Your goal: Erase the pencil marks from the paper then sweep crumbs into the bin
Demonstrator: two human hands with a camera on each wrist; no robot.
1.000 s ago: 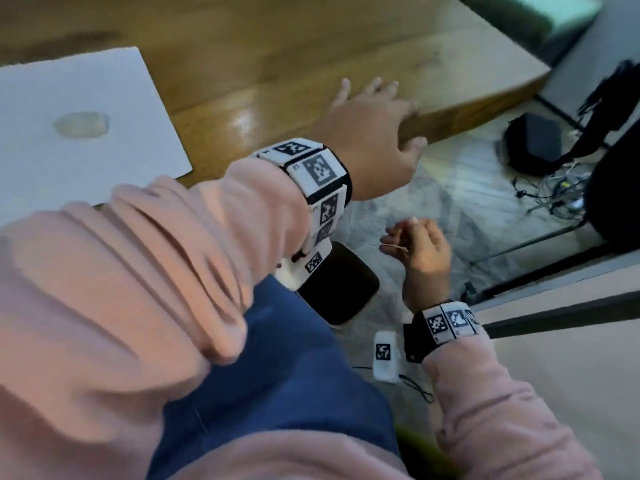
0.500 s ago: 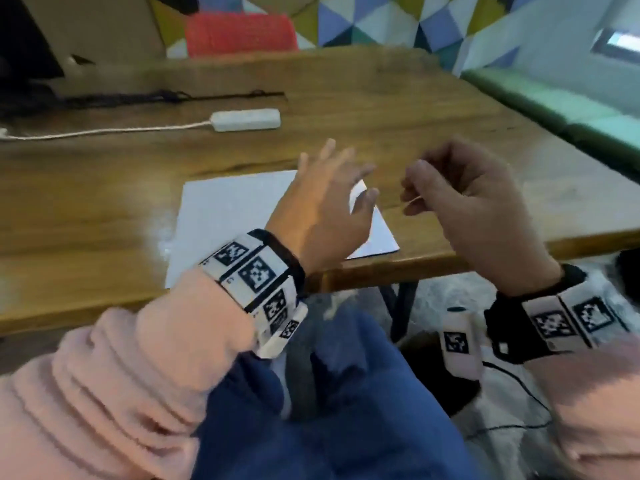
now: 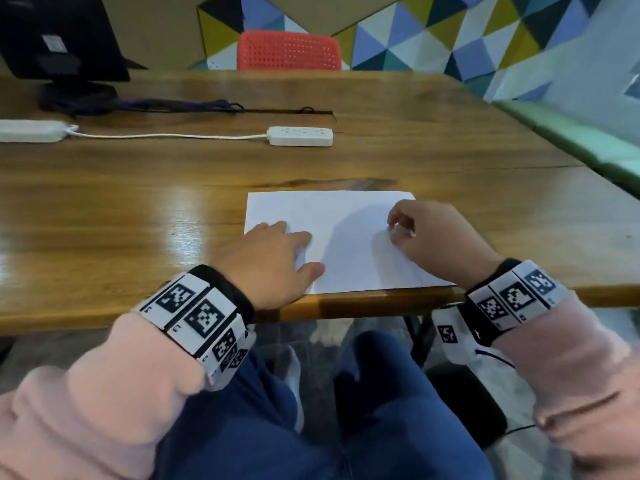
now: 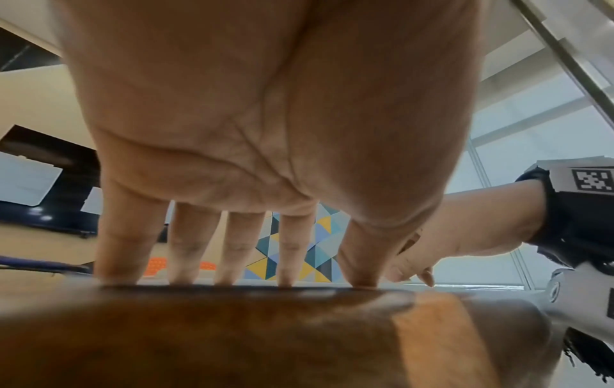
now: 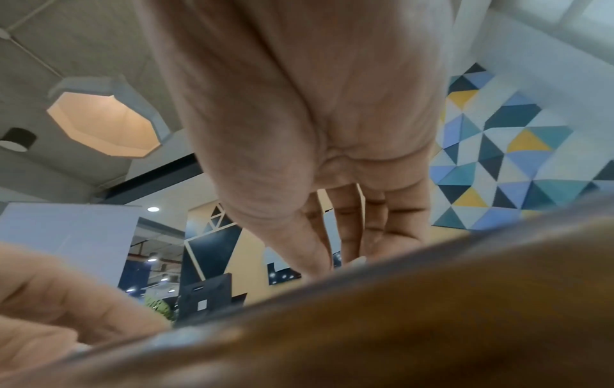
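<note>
1. I am sitting with my knees (image 3: 381,410) in blue trousers under the near edge of the bench (image 3: 138,209), and my pink sleeves (image 3: 114,393) are reaching forward from both sides.
2. My left hand (image 3: 273,261) is lying flat on the left part of the paper (image 3: 346,220), fingers straight and slightly spread, the fingertips (image 4: 285,278) pressing down in the left wrist view; it is holding nothing.
3. The paper is lying near the front edge of the bench, its near edge just beside that edge, and I cannot make out any pencil marks on it from here.
4. My right hand (image 3: 436,240) is resting on the right part of the paper with the fingers curled inward; the thumb and forefinger are pinching something small and pale, possibly an eraser, but I cannot tell what it is.
5. In the right wrist view my fingers (image 5: 349,231) are pointing down to the paper, and the tips are partly hidden behind the bench edge.
6. Farther back a white power strip (image 3: 300,136) is lying on the bench, its cable running left to a second strip (image 3: 31,130).
7. At the far left a dark monitor (image 3: 59,36) is standing on the bench.
8. Beyond the bench a red chair (image 3: 289,51) is standing before a wall of coloured triangles (image 3: 450,39).
</note>
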